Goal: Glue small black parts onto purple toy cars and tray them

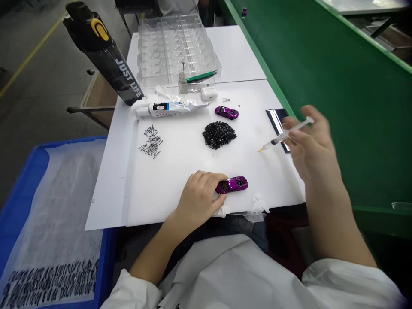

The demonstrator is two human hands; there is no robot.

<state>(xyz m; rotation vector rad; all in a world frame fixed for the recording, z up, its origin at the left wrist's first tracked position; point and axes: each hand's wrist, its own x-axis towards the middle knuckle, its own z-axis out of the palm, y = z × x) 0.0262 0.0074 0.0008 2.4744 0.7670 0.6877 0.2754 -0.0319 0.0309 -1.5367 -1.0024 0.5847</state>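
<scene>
Nearest to you, your left hand (200, 195) rests on the white work board (167, 171), its fingers curled over the rear of a purple toy car (232, 185) and pinning it flat near the board's front edge. Right of that car and raised above the board, your right hand (310, 143) pinches a slim syringe (283, 135) between thumb and fingertips, the yellowish tip slanting down and left toward the board without touching it; the hand is motion-blurred. Behind the car, mid-board, lies a heap of small black parts (219, 134), and left of that heap a looser scatter of black sprue pieces (151, 141). A dark phone (278, 121) lies at the board's right edge, partly behind the syringe. Beyond the heap sits a second purple car (227, 112), with a white glue tube (169, 108) lying to its left. Farthest back stand clear plastic trays (175, 49) and a leaning black bottle (103, 53). Left of the board, a blue crate (19, 171) holds a plastic sheet.
</scene>
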